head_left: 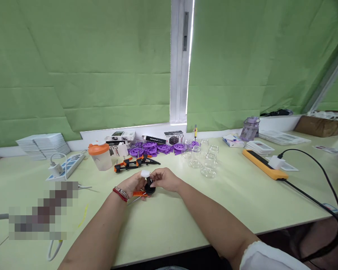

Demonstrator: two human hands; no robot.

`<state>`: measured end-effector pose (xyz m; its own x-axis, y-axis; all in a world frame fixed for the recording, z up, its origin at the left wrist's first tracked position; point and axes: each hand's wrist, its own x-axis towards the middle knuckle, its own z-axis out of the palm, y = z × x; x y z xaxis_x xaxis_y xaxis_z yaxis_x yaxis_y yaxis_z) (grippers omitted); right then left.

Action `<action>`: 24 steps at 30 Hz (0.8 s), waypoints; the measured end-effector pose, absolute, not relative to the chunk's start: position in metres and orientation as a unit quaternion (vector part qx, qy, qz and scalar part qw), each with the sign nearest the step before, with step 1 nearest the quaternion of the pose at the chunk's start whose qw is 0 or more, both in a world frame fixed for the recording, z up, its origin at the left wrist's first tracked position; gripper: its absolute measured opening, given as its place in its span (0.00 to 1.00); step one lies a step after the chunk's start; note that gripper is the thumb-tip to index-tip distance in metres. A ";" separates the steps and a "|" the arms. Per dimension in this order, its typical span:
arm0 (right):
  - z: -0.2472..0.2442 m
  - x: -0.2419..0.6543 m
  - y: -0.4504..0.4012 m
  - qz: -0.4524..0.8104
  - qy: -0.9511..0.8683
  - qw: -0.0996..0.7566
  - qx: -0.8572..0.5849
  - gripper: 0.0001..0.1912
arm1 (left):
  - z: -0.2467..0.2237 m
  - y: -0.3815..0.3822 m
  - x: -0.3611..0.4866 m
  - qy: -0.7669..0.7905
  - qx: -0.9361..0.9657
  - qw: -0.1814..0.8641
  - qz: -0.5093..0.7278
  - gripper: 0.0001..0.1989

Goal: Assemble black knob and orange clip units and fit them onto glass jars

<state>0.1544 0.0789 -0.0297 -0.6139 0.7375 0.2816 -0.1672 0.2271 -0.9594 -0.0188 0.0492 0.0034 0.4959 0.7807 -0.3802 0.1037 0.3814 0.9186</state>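
Just in front of me, my left hand [133, 182] is wrapped round a black and orange part [150, 188] with a round black base and an upright black piece. An orange arm and a thin metal rod stick out below that hand. A small white piece [145, 173] shows at the top of the left fingers; whether it is worn or held I cannot tell. The fingers of my right hand [165, 179] pinch the upright black piece from the right. Beyond my hands lie several similar black and orange clamp-like parts [135, 162] in a row.
Purple spoked rings [149, 148] are heaped behind, with cup holder boxes [174, 137] by the wall. Clear glass-like cups [208, 165] stand right of them. An orange-lidded cup [100, 155] and white power strip [69, 167] are left; a yellow power strip [264, 164] lies right.
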 end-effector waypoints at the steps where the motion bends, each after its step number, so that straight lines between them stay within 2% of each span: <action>1: -0.030 0.154 0.079 0.587 -0.681 0.384 -0.211 0.19 | 0.003 0.049 -0.019 0.440 0.504 0.703 0.242 0.21; 24: -0.032 0.154 0.080 0.588 -0.679 0.392 -0.200 0.20 | 0.003 0.051 -0.020 0.438 0.490 0.717 0.233 0.23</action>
<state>0.1538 0.0799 -0.0324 -0.6129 0.7320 0.2975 -0.1900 0.2290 -0.9547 -0.0204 0.0514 0.0027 0.5081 0.7632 -0.3993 0.0959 0.4106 0.9068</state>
